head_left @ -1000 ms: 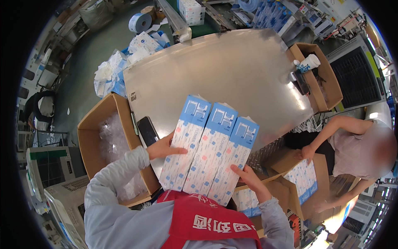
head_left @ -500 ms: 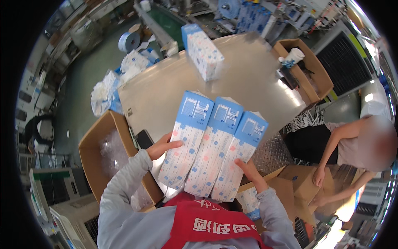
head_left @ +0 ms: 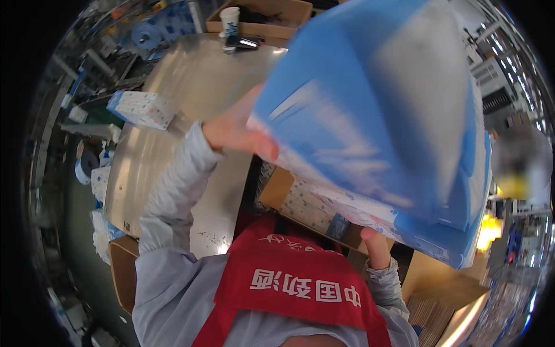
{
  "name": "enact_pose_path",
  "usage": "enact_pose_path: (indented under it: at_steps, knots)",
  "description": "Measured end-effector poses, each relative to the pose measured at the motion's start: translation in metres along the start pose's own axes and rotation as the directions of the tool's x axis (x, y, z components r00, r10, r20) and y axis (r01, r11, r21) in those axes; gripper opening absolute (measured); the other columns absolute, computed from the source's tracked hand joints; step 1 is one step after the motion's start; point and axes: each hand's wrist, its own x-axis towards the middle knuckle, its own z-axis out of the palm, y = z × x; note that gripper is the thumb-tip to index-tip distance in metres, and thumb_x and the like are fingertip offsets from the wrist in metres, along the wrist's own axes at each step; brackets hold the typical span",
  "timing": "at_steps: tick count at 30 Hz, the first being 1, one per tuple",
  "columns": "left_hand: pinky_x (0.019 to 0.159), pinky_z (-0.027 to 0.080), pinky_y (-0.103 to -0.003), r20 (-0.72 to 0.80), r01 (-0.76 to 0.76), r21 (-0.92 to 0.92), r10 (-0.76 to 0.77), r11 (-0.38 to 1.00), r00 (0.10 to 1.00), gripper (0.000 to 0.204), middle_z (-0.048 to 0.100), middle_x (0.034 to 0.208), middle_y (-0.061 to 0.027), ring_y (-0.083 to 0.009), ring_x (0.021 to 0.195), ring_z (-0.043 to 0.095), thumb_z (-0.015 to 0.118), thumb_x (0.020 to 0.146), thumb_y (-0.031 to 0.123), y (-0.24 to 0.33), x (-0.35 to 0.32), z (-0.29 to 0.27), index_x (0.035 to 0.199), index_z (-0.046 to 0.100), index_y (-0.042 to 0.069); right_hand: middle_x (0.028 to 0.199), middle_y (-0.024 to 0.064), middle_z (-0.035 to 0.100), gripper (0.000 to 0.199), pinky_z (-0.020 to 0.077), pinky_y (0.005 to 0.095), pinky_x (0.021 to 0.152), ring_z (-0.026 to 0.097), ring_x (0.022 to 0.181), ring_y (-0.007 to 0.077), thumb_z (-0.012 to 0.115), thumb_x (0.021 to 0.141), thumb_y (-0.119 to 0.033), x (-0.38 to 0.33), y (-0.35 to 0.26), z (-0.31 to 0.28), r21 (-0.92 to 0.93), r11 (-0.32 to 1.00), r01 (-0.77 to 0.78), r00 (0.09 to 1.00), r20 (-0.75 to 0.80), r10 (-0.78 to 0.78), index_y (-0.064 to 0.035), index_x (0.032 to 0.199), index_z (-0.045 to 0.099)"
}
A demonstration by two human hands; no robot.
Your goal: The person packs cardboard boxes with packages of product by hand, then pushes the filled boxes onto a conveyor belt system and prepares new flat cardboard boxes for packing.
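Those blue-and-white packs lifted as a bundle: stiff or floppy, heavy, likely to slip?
Probably light for their size: the blue-and-white packs are raised high with only the left hand and right hand at the edges. Likely fairly stiff, showing no obvious sag. The wrap looks glossy, so possibly slippery.

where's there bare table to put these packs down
Bare steel table lies between the lone pack at its left edge and the paper cup at the far end. Crowded: open box below the lifted packs.
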Motion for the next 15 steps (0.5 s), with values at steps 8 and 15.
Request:
enact_pose_path:
  at_steps: [8,15]
  knots:
    - [0.077,0.05,-0.027,0.435,0.329,0.317,-0.445,0.889,0.783,0.037,0.071,0.097,-0.0084,-0.0153,0.086,0.066,0.071,0.082,0.028,-0.118,0.143,0.108,0.113,0.069,0.007,0.114,0.01,0.066,0.034,0.0478,0.0308,0.088,0.06,0.103,0.0149,0.062,0.093,-0.026,-0.172,0.111,-0.121,-0.42,0.464,-0.78,0.296,0.406,0.865,-0.0027,0.117,0.061]
    - [0.111,0.011,-0.06,0.187,-0.142,0.839,-0.034,0.526,0.982,0.058,0.034,0.147,-0.0189,-0.0379,0.141,0.018,0.061,0.087,0.042,-0.224,0.109,0.189,0.133,0.05,0.007,0.135,0.0099,0.051,0.055,0.0461,0.0333,0.094,0.055,0.114,0.0167,0.052,0.098,-0.031,-0.16,0.151,-0.175,0.413,0.72,-0.558,0.59,-0.413,0.694,-0.0037,0.143,0.036]
